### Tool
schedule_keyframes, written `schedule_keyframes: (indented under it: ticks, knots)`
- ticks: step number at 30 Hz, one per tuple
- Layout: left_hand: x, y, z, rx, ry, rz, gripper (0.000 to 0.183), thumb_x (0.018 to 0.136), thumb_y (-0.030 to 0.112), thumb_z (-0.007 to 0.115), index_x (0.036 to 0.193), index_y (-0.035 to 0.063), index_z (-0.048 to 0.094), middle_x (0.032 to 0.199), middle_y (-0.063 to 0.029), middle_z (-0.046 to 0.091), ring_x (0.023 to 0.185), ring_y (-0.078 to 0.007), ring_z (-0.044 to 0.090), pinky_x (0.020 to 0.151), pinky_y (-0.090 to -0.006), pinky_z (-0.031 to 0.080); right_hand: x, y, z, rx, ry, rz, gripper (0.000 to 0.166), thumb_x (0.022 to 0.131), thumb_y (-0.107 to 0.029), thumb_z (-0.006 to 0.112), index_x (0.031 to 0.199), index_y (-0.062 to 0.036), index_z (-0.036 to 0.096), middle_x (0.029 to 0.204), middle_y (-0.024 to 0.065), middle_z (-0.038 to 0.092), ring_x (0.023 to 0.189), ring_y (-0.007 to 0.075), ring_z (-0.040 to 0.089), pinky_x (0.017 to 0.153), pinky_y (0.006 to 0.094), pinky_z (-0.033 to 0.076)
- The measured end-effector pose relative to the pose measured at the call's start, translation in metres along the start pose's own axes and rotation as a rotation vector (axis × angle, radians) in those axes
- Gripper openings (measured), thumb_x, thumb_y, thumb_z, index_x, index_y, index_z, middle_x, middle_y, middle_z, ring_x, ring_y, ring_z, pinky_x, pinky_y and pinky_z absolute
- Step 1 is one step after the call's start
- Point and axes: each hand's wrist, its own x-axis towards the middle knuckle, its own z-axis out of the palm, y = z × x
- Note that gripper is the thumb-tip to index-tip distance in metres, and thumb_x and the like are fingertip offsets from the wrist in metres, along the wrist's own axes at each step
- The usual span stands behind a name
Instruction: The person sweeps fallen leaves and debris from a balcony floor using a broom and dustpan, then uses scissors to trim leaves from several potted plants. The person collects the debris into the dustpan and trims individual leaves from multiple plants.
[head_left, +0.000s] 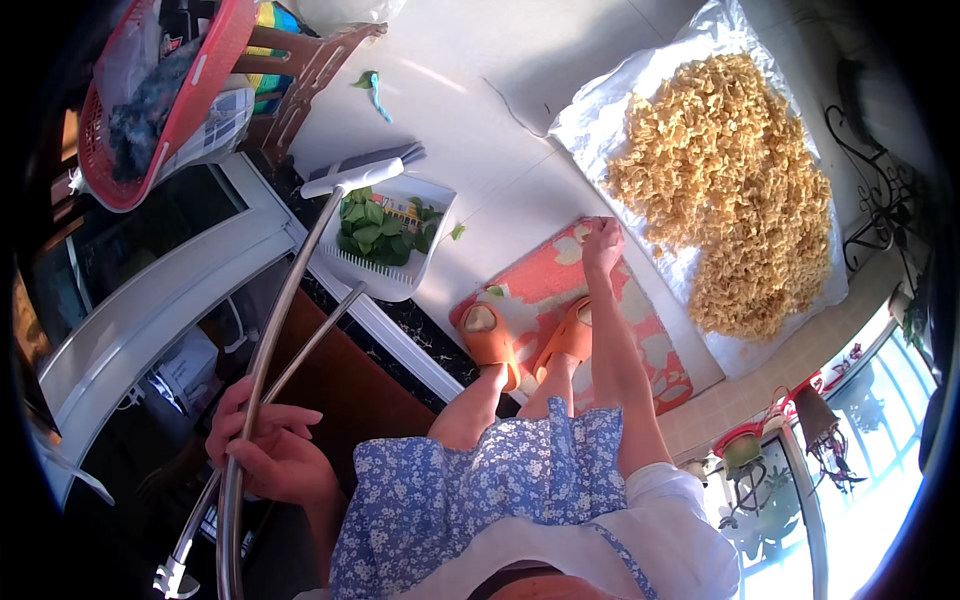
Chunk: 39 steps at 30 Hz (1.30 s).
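Observation:
My left hand (274, 450) is wrapped around the metal handle of a broom (292, 259) and the thinner handle of a white dustpan (433, 266). The broom head (352, 178) lies across the dustpan's far side. Green leaves (371, 229) and a printed yellow packet or card (400, 214) lie in the pan. Stretched down past my feet, my right hand (602, 244) has its fingers closed at the far corner of a red and beige floor mat (536, 274). The fingers hide that corner. A small leaf (495, 290) rests on the mat by my orange slippers (487, 337).
Pale curled dried food pieces (727, 195) cover a white plastic sheet (600, 112) on the right. A loose leaf (458, 232) and a blue string (380, 99) lie on the tiles. A red basket (184, 112) stands upper left by a brown plastic stool (307, 82). Potted plants (742, 448) line the right.

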Motion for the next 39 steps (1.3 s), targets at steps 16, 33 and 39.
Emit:
schedule_keyframes:
  ticks: [16,33,39]
  knots:
    - [0.001,0.05,-0.043,0.424,-0.338,-0.198,0.037,0.08,0.025,0.065,0.116,0.0166,0.059,0.118,-0.0151,0.039,0.106,-0.0309,0.039,0.093,-0.0407,0.035,-0.313,-0.382,-0.24,0.941,-1.209,0.516,0.056,0.092,-0.051,0.045,0.116,-0.0015,0.051,0.099,0.0078,0.058,0.093,0.0162,0.057,0.081,0.0313,0.046]
    - [0.039,0.208,-0.339,0.888,-0.202,0.043,0.055,0.08,0.021,0.066,0.129,0.0035,0.045,0.135,-0.02,0.038,0.122,-0.036,0.037,0.1,-0.0433,0.034,-0.365,-0.394,-0.396,-0.108,-1.063,-0.105,0.031,0.088,-0.022,0.057,0.112,-0.0038,0.056,0.067,0.0044,0.054,0.051,0.0106,0.054,0.043,0.0262,0.043]
    - [0.03,0.126,-0.37,0.354,-0.36,-0.486,0.054,0.085,0.038,0.061,0.123,0.0016,0.051,0.118,-0.0216,0.055,0.108,-0.0347,0.054,0.089,-0.0399,0.043,-0.313,-0.426,-0.374,-0.25,-0.959,-0.231,0.034,0.091,-0.025,0.053,0.117,-0.0021,0.054,0.066,0.0043,0.053,0.049,0.0097,0.051,0.042,0.0257,0.042]
